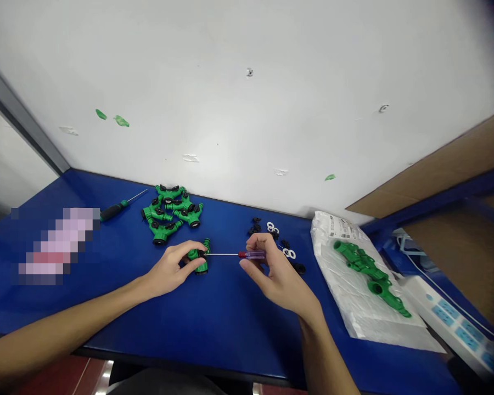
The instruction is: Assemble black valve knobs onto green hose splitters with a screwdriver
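bare forearms lie nearest the camera: the left forearm [74, 321] slants in from the lower left, the right forearm [327, 351] from the bottom edge, both over the front of the blue bench [222, 323]. the left hand [175, 269] grasps a small green fitting [200, 265] near the middle of the bench, its fingers and thumb wrapped about the side toward the person's left and covering part of it. the right hand [278, 280] has its fingers curled round the purple handle of a screwdriver [251, 254]; how firmly they press, i cannot tell.

everything turns on one line. the screwdriver lies almost level across the view, its long axis running from the right fingers leftward to the fitting, and its tip reaches the black part of the fitting beside the left fingers. whether the tip is seated in anything is hidden. the fitting's own long axis seems to run crosswise to that shaft, away from the person. the left hand is the nearer one, touching the fitting; the right is set apart from it by the shaft's length.

behind the left hand sits a cluster of green splitters [161, 230], with a second screwdriver [113, 211] to their left. beyond the right hand lie white rings [286, 252] and black parts [299, 268].
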Available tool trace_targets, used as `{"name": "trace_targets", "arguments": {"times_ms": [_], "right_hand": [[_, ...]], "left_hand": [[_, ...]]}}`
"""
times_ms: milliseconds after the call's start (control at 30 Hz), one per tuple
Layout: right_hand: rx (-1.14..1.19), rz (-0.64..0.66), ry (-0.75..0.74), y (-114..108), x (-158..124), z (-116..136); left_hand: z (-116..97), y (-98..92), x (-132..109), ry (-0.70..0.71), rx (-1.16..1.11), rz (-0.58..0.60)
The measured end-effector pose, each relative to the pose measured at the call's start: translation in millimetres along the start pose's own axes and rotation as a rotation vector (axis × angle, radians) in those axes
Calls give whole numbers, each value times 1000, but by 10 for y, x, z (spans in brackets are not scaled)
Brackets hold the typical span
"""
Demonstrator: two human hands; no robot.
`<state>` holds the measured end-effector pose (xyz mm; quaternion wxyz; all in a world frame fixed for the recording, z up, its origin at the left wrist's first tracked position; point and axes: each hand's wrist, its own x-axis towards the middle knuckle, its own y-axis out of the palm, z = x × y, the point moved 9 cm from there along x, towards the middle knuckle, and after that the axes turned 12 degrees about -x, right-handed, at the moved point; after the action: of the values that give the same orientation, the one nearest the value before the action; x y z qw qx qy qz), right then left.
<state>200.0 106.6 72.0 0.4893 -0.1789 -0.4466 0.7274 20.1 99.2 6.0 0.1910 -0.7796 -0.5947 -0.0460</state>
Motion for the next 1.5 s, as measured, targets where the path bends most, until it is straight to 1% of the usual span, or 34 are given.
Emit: {"name": "trace_targets", "arguments": {"times_ms": [100, 200, 267, 367, 433, 567, 633, 700, 767, 867, 933, 1033, 1100, 1200, 1267, 1333, 1433, 1500], "right_hand": [[25, 4, 7, 7, 8, -25], [-43, -23, 33, -20, 22, -43], [-61, -8, 37, -21, 21, -35], [1, 14, 22, -15, 14, -17], [7, -6, 16, -25, 18, -12], [-99, -78, 30, -69, 27, 10], [-88, -60, 22, -66, 27, 35], [-21, -20, 6, -50, 25, 49], [1, -18, 4, -60, 27, 41], [-104, -82, 36, -117, 38, 8], [-149, -94, 44, -119, 45, 8], [-76, -85, 30, -78, 51, 14], [-27, -117, 16, -71, 51, 14], [-74, -173, 21, -82, 46, 15], [-144, -148, 28, -70, 42, 30], [-156, -71, 17, -39, 32, 53], [-61, 20, 5, -3, 9, 53], [-17, 17, 15, -1, 8, 25]], "left_hand": [[-21, 6, 1, 24, -3, 15], [-35, 29, -8, 43, -8, 38], [-25, 31, -11, 36, -2, 33], [1, 22, -9, 7, 10, 19], [9, 28, -8, -4, 9, 29], [1, 27, -2, -8, 13, 39], [-3, 16, 3, -11, 16, 28], [-7, 9, 6, -14, 12, 21], [-24, 19, 4, 3, 8, 31], [-49, 42, -4, 36, 9, 61], [-37, 42, -5, 27, 9, 63], [1, 35, -2, -14, 6, 54], [1, 45, -4, -15, 0, 61], [-19, 63, -9, 3, -9, 74], [-15, 58, -7, -3, -8, 67], [6, 37, 0, -29, -4, 45], [29, 13, 5, -55, 2, 23], [21, 21, 1, -43, 3, 33]]}}
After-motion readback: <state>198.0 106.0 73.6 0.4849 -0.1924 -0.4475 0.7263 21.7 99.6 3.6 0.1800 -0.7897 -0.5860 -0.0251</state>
